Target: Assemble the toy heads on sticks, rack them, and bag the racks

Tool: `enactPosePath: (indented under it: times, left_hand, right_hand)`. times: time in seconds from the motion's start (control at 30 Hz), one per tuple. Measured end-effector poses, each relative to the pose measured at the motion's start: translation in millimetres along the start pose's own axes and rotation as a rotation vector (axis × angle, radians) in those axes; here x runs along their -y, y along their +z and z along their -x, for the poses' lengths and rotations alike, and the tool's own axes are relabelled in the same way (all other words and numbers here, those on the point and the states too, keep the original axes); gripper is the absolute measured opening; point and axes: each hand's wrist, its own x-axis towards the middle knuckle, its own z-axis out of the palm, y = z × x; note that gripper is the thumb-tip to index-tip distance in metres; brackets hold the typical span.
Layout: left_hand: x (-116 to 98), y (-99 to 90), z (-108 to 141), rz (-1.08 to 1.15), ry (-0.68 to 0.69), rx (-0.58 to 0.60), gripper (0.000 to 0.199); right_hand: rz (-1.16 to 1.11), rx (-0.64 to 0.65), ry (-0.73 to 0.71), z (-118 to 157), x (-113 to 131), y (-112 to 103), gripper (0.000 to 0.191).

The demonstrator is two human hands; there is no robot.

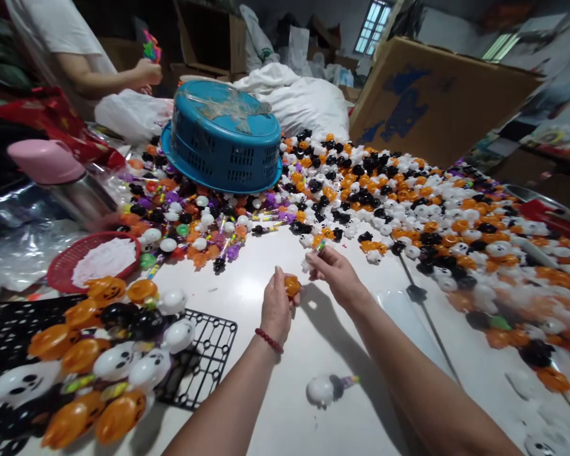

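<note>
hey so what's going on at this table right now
A person's left hand holds a small orange piece; the right hand pinches a small whitish piece. Nearer the body, a white-headed figure lies on the white table. Beyond the hands, orange, black and white pieces are heaped beside an upside-down blue basket.

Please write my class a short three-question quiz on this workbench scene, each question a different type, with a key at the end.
1. True or false: the blue plastic basket stands the right way up.
2. Fill in the blank: the small plastic piece in the left hand is ____ in colour.
3. Multiple choice: what colour is the beaded bracelet on the left wrist?
A) blue
B) green
C) red

Key: 1. False, it is upside down; 2. orange; 3. C
</note>
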Motion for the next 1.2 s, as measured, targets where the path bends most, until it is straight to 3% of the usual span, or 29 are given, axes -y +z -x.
enactPosePath:
  times: [0.13,0.27,0.5,0.7,0.87,1.03,1.1,1.2]
  left_hand:
    - [-1,3.9,8,-0.145,0.046,0.016,0.058]
    - [-2,3.7,10,-0.244,0.067,0.046,0.058]
    - [-2,-0.9,7,-0.437,0.144,0.025,0.063]
    - [3,-5.4,9,-0.510,0.185,-0.004,0.061]
    - [7,-9.0,8,-0.509,0.158,0.083,0.058]
    - [6,-7.8,8,-0.782,0.252,0.177,0.059]
    - [7,-5.2,10,-0.902,0.296,0.147,0.058]
    - [11,-0.3,15,-1.140,0.402,0.137,0.048]
  right_hand:
    - [-0.071,-0.078,0.028,34,1,-4,0.040]
    - [-0.078,-0.073,0.053,46,-4,-8,0.038]
    - [-0.028,0.026,0.143,50,-8,-17,0.036]
    - [-0.003,0.105,0.185,53,-13,-7,0.038]
    - [0.013,0.165,0.223,60,-19,-7,0.041]
    - [0.066,0.273,0.313,62,-17,-27,0.045]
    - [0.187,0.282,0.259,53,-11,-37,0.046]
    - [0.468,0.180,0.005,19,0,-44,0.046]
